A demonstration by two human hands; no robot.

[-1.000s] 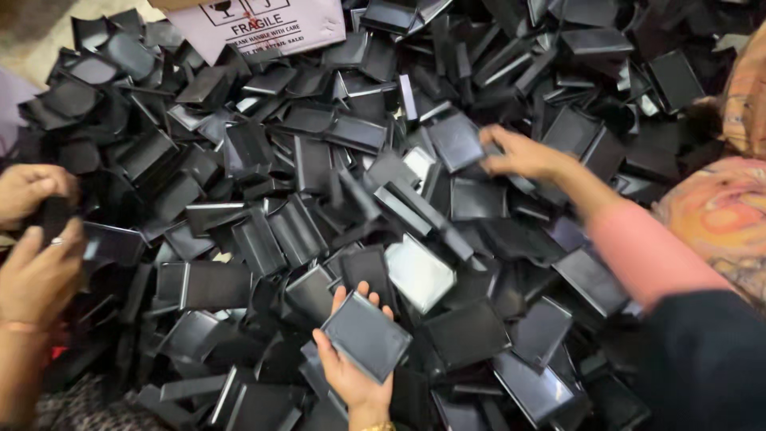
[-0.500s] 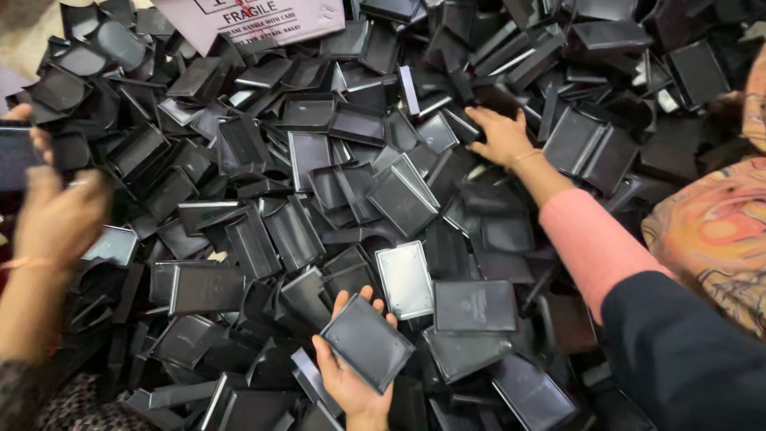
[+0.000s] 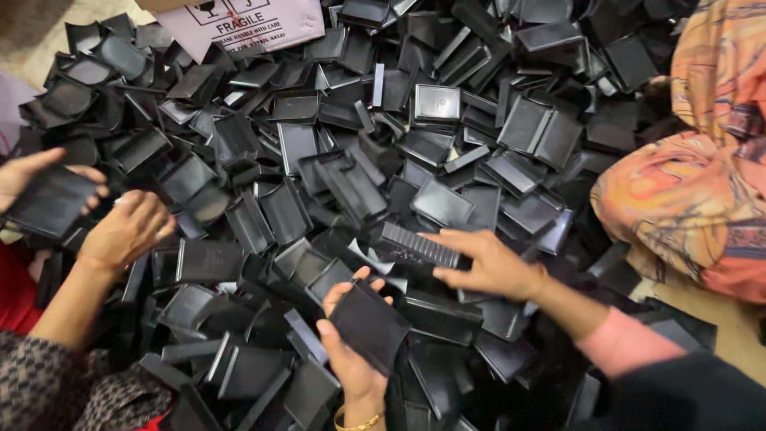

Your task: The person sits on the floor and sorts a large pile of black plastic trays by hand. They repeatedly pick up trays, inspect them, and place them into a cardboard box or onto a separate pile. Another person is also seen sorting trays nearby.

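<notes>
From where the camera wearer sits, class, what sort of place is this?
Probably a small packing or sorting workshop: a huge heap of black plastic trays, a co-worker's hand picking through it, a shipping carton behind. The left hand holds one tray; the right hand touches a ribbed piece.

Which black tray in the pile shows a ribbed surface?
The ribbed tray under the right hand's fingers; its top carries parallel ridges, while the trays around it look smooth.

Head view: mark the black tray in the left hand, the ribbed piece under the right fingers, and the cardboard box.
black tray (image 3: 371,323), head view, middle of its flat face
ribbed piece (image 3: 419,245), head view, middle of its ribbed top
cardboard box (image 3: 247,24), head view, its pale printed side
</notes>
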